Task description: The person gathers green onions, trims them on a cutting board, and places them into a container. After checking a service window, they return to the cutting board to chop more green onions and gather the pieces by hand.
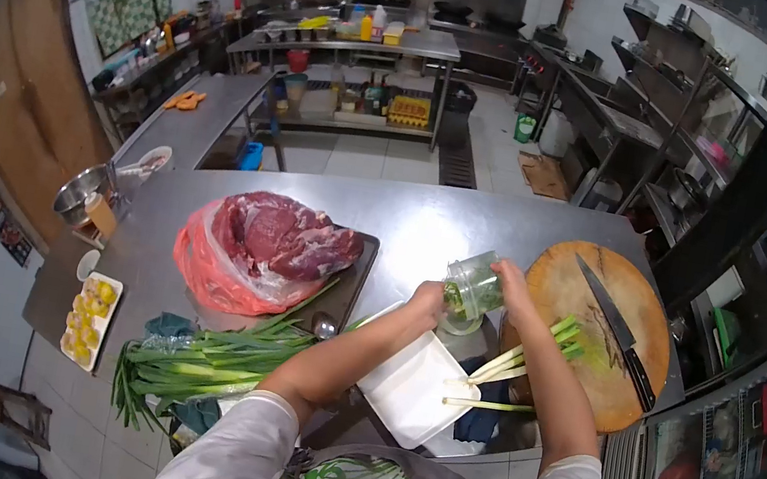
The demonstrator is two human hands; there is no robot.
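Observation:
A clear jar [475, 280] with chopped greens inside is tilted above the steel table. My right hand [511, 286] grips its right side. My left hand [427, 300] is closed against its left side, its fingertips partly hidden. Below my forearms lies a white tray [410, 386]. Several spring onion stalks [496, 365] rest across the tray's right edge and the round wooden chopping board [561, 269]. A black-handled knife [613, 324] lies flat on that board. To the left, a bunch of long green onions [211, 363] sits near the table's front edge.
A big piece of raw meat [273, 231] in a pink plastic bag rests on a dark tray [360, 276]. A ladle [324, 325] lies by it. Far left stands a tray of yellow items [89, 322] and a metal bowl [85, 193]. Shelves [689, 169] line the right.

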